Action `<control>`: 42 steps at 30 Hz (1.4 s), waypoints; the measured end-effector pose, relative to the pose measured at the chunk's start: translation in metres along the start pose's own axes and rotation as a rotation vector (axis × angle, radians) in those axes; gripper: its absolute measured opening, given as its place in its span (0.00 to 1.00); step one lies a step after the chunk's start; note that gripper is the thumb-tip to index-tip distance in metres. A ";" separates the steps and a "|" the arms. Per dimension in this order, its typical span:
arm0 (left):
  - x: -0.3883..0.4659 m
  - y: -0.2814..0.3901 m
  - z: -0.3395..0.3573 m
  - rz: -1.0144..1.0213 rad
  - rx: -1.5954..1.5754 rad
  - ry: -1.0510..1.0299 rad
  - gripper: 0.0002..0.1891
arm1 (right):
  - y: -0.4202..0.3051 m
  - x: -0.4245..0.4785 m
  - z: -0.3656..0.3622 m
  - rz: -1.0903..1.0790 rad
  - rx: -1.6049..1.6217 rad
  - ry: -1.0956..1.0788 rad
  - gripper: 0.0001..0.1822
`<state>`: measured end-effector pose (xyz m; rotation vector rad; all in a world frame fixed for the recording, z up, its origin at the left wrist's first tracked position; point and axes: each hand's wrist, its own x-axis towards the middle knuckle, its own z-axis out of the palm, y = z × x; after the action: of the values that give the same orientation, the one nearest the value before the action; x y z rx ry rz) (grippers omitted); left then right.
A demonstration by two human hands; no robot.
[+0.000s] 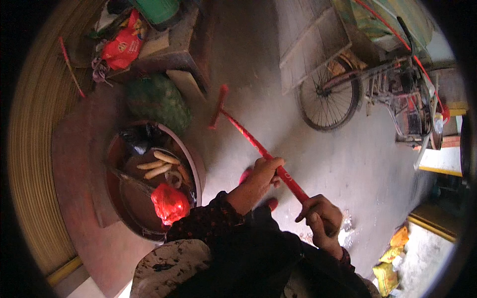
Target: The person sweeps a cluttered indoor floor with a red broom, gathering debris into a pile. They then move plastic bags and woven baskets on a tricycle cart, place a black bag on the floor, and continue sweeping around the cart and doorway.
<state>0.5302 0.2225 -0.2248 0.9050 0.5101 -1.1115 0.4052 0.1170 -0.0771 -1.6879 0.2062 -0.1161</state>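
Both hands grip a red long-handled tool (252, 140) with a narrow crossbar head (221, 106), perhaps a mop or squeegee. It slants across the floor, with the head at the far left end. My left hand (264, 174) is wrapped around the middle of the shaft. Nearer my body, my right hand (323, 219) closes over the shaft's upper end. Below the crossbar is a grey floor (246, 74); whether they touch cannot be told. The tips of red shoes (273, 203) show under the hands.
To the left, a large round tub (199, 175) contains pale long roots (158, 170), a red plastic bag (170, 205) and a black bag (139, 136). A stuffed green mesh sack (158, 102) stands behind it. A wheeled cart (329, 97) with wooden boards (313, 41) occupies the right.
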 end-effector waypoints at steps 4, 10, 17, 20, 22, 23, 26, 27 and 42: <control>0.079 0.017 -0.065 -0.019 0.185 0.221 0.09 | 0.085 0.025 0.046 0.084 0.196 0.118 0.10; 0.078 -0.010 -0.073 -0.156 0.188 0.218 0.10 | 0.090 0.017 0.041 0.159 0.197 0.150 0.08; 0.043 -0.028 -0.070 -0.116 0.137 0.087 0.10 | 0.051 -0.003 0.019 -0.008 0.044 -0.024 0.09; 0.045 -0.007 -0.069 -0.075 0.293 0.394 0.08 | 0.102 -0.007 0.049 0.059 0.202 0.092 0.11; 0.069 -0.035 -0.088 -0.110 0.260 0.318 0.08 | 0.119 -0.021 0.049 0.155 0.293 0.178 0.15; 0.076 -0.051 -0.083 -0.126 0.242 0.300 0.08 | 0.138 -0.035 0.038 0.155 0.262 0.185 0.15; 0.099 -0.135 -0.081 -0.175 0.476 0.189 0.07 | 0.127 -0.087 0.007 0.225 0.243 0.302 0.11; 0.086 -0.160 -0.057 -0.293 0.482 0.217 0.07 | 0.114 -0.112 -0.003 0.293 0.217 0.376 0.13; -0.056 -0.409 0.186 -0.898 0.726 -0.590 0.10 | -0.040 -0.338 -0.074 0.367 -0.422 0.996 0.07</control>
<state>0.1182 0.0346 -0.2270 0.8982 -0.0360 -2.3865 0.0624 0.1187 -0.0133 -1.8425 1.3504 -0.6716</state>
